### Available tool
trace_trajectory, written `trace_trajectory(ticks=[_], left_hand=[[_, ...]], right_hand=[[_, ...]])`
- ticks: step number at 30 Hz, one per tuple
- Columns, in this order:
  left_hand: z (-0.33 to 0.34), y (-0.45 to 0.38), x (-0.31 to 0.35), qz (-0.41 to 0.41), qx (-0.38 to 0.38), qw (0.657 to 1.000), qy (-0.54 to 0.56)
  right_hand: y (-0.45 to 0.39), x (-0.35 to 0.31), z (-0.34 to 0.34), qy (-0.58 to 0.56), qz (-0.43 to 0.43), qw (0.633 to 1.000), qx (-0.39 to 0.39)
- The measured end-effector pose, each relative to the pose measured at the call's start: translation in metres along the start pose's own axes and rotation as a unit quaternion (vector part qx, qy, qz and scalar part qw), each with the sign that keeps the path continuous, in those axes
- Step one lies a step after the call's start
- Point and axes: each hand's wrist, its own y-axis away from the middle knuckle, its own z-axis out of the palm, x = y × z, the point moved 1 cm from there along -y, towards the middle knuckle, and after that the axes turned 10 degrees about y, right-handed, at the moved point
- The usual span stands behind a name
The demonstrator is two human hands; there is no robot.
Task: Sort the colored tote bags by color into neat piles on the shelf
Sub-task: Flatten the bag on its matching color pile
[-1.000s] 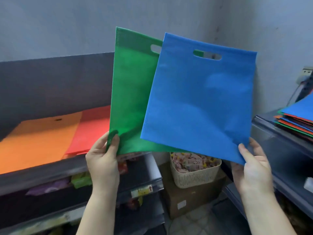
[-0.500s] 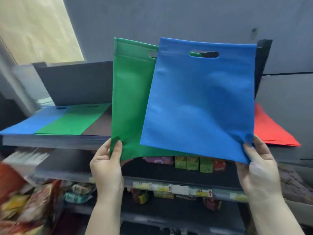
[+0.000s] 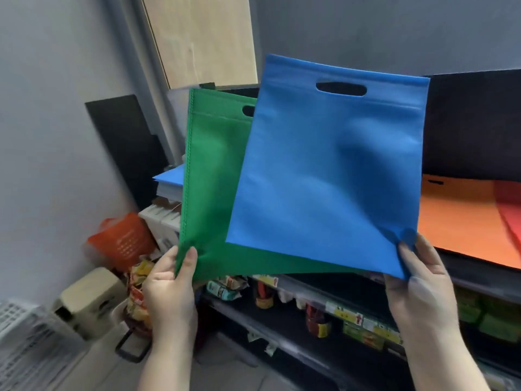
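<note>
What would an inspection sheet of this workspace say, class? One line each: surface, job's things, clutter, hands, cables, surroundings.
Surface: dark top shelf carries an orange pile, a red pile, and a blue pile at far left.
Job's things: green bag and blue bag held up, blue overlapping green.
Clutter: snack packets on a lower shelf; orange basket by the wall.
Hands: left hand pinches green's bottom corner; right hand pinches blue's.
Cables: nothing seen.
Surroundings: grey wall.

Dim, flat indoor light; motion blur lower left; wide-angle edges bend
</note>
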Motion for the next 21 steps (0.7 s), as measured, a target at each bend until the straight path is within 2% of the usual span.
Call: trace_trajectory(ticks=[7, 10, 16, 21], left_hand=[[-0.007, -0.038, -0.005, 0.009, 0.039, 0.999, 0.019], [0.008, -0.055, -0.011, 0.023, 0.032, 0.999, 0.010], [0.030, -0.097, -0.040, -0.004, 0.035, 0.999, 0.019], [0.041, -0.142, -0.068, -0.034, -0.001, 0.999, 0.014]], right_hand=[[-0.038, 0.014, 0.042, 0.030, 0.037, 0.997, -0.059], [-0.061, 0.009, 0.061, -0.001, 0.031, 0.996, -0.078], [-0.101, 0.012, 0.093, 0.007, 0.009, 0.997, -0.070], [-0.128, 0.027, 0.119, -0.019, -0.010, 0.998, -0.060]])
